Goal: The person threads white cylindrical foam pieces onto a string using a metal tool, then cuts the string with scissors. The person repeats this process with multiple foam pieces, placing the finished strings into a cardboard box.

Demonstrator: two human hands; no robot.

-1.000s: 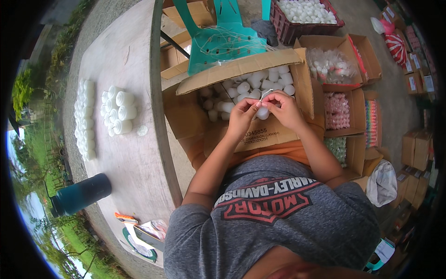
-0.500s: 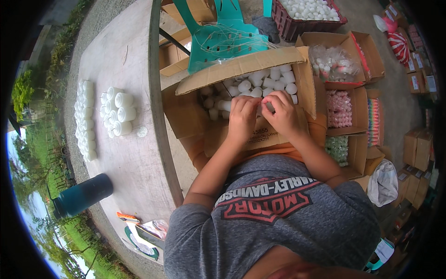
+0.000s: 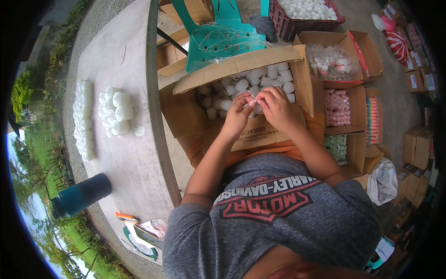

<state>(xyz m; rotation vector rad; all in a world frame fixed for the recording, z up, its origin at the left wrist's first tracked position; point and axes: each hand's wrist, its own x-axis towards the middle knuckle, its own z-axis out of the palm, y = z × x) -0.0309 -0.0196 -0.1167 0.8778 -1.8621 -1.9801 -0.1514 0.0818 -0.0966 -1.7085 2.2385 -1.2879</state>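
Observation:
Over an open cardboard box (image 3: 260, 138) on my lap, my two hands meet fingertip to fingertip. My left hand (image 3: 238, 114) pinches a thin white string (image 3: 252, 96), whose upper end sticks out above the fingers. The thumb and forefinger of my right hand (image 3: 280, 108) are closed on the same string, close beside the left fingertips. Whether anything hangs from its lower end is hidden. Beneath and beyond the hands, the box holds many short white wax-like cylinders (image 3: 241, 85), lying loose at all angles.
On the pale table (image 3: 134, 167) at left stand white cylinders in rows (image 3: 85, 121) and a cluster (image 3: 116, 111), a blue bottle (image 3: 86, 193) and an orange cutter (image 3: 126, 217). A teal chair (image 3: 227, 39) carries loose strings. Filled cartons (image 3: 344, 109) and a maroon crate (image 3: 304, 25) stand right.
My left hand has turned, its fingers opening upward, and the string now shows between the fingertips. My right hand has shifted slightly. The box's near flap is less covered.

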